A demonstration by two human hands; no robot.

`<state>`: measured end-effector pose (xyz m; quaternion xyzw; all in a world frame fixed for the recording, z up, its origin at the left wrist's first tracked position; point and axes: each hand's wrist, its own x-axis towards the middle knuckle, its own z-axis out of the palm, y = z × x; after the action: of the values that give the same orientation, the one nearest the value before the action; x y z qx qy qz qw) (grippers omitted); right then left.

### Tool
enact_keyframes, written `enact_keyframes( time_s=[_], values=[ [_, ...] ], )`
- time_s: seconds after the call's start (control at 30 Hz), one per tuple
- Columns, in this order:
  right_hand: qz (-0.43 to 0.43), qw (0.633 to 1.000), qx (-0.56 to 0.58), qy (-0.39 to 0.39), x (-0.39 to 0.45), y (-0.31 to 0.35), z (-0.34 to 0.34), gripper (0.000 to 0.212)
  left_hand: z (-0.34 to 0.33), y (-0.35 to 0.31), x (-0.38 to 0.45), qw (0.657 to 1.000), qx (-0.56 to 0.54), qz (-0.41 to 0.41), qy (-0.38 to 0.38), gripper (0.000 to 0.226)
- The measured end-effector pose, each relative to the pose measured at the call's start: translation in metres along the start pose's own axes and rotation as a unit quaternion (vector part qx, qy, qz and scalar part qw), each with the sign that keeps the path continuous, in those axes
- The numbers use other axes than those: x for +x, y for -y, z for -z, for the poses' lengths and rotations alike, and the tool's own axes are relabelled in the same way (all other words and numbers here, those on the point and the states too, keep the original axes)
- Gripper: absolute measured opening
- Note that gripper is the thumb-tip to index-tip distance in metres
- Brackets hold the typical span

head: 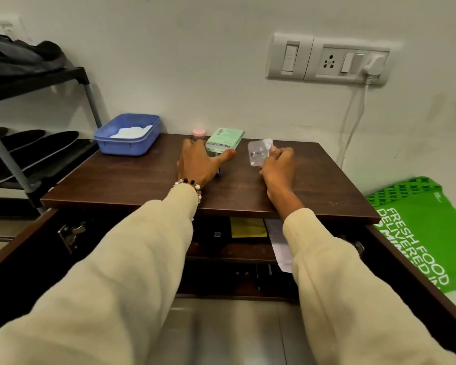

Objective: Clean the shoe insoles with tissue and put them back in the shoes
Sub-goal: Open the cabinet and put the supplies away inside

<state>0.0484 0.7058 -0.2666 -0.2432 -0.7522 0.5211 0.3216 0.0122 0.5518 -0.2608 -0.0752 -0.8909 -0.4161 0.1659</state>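
Observation:
Two dark insoles [34,150] lie on the lower shelf of a black shoe rack [24,180] at the left. A dark shoe [19,57] sits on the rack's top shelf. A blue plastic tub [128,135] holding white tissue [132,132] stands at the back left of the brown cabinet top [142,180]. My left hand [199,164] rests on the cabinet top, fingers spread around a green box [225,142] and a small pink-capped bottle [198,133]. My right hand [278,168] pinches a clear plastic packet [258,152] with a small metal piece inside.
The cabinet doors [24,248] stand open below, showing shelves with a yellow item [248,227] and papers. A green delivery bag [427,233] lies on the floor at the right. A wall socket panel [327,59] with a plugged charger hangs above.

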Motion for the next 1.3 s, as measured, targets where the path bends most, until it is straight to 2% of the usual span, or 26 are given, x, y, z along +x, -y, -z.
enact_keyframes(
  time_s=[0.1,0.2,0.27,0.37,0.47,0.57,0.63,0.77,0.83,0.93,1.03,1.13,1.23,1.3],
  values=[
    [-0.027,0.987,0.156,-0.003,-0.005,0.0,0.009,0.016,0.008,-0.005,-0.011,0.996,-0.081,-0.012,-0.03,0.064],
    [-0.055,0.959,0.278,0.013,-0.016,0.001,0.024,0.01,0.018,-0.011,-0.033,0.991,-0.127,0.0,-0.04,0.061],
    [-0.065,0.934,0.347,0.058,-0.03,-0.001,0.033,0.013,0.025,-0.01,-0.053,0.988,-0.139,-0.015,-0.063,0.058],
    [-0.062,0.9,0.405,0.148,-0.062,-0.001,0.05,0.013,0.032,-0.004,-0.093,0.981,-0.133,-0.083,-0.115,0.062],
    [-0.041,0.881,0.396,0.254,-0.094,0.0,0.064,0.006,0.025,0.011,-0.133,0.978,-0.058,-0.119,-0.163,0.068],
    [-0.037,0.859,0.344,0.378,-0.112,-0.011,0.077,0.006,0.014,0.032,-0.175,0.972,0.06,-0.098,-0.207,0.073],
    [-0.048,0.847,0.284,0.446,-0.119,-0.025,0.084,0.008,0.008,0.052,-0.2,0.974,0.084,-0.062,-0.203,0.074],
    [-0.111,0.827,0.2,0.514,-0.134,-0.071,0.083,0.013,-0.006,0.1,-0.243,0.979,0.127,-0.018,-0.156,0.074],
    [-0.155,0.812,0.134,0.547,-0.143,-0.097,0.079,0.004,-0.015,0.124,-0.263,0.979,0.164,-0.015,-0.117,0.073],
    [-0.215,0.815,0.022,0.538,-0.153,-0.139,0.069,0.007,-0.031,0.158,-0.287,0.973,0.223,0.005,-0.065,0.073],
    [-0.242,0.849,-0.042,0.468,-0.159,-0.182,0.054,0.007,-0.051,0.186,-0.297,0.958,0.282,0.044,-0.02,0.077],
    [-0.269,0.884,-0.053,0.38,-0.161,-0.216,0.036,0.012,-0.069,0.202,-0.291,0.943,0.319,0.095,0.004,0.078],
    [-0.282,0.905,-0.048,0.315,-0.159,-0.237,0.014,0.008,-0.084,0.21,-0.272,0.939,0.312,0.141,0.02,0.074],
    [-0.29,0.917,-0.04,0.272,-0.154,-0.249,-0.005,0.018,-0.094,0.214,-0.256,0.941,0.297,0.159,0.017,0.074]
  ],
)
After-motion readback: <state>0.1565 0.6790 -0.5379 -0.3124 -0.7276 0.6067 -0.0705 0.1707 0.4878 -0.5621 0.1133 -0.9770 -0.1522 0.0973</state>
